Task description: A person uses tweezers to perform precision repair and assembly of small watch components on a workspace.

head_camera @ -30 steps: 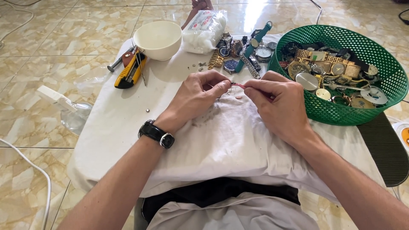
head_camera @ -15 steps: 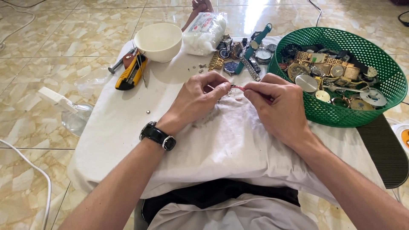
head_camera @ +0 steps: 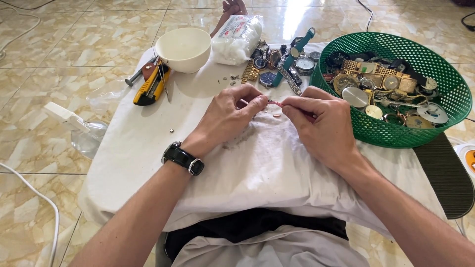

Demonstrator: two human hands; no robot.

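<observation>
1. Presently, both hands meet over the middle of a white cloth (head_camera: pixel 277 168) that covers the tabletop.
2. The left hand (head_camera: pixel 232 111), with a black wristwatch (head_camera: pixel 182 158) on its wrist, has its fingers pinched together on a small thin pinkish part (head_camera: pixel 272 103).
3. The right hand (head_camera: pixel 321 123) faces it, fingers likewise closed on the same small part from the other side; the fingertips of the two hands nearly touch.
4. The small part sits between the two hands, just above the cloth; what kind of part it is cannot be told.
5. The cloth directly under the hands shows brownish staining.
6. A green mesh basket (head_camera: pixel 445 74) stands at the right, just beside the right hand, filled with watch cases, dials and metal bands.
7. Beyond the hands lies a cluster of loose watches (head_camera: pixel 292 66), one with a teal strap.
8. A white bowl (head_camera: pixel 184 48) stands at the far left of the cloth, with a plastic bag of white material (head_camera: pixel 236 38) just beside it.
9. A yellow utility knife (head_camera: pixel 151 86) lies near the bowl, with tweezers (head_camera: pixel 162 79) resting across it.
10. Small loose metal bits are scattered on the cloth between the bowl and the watches.
</observation>
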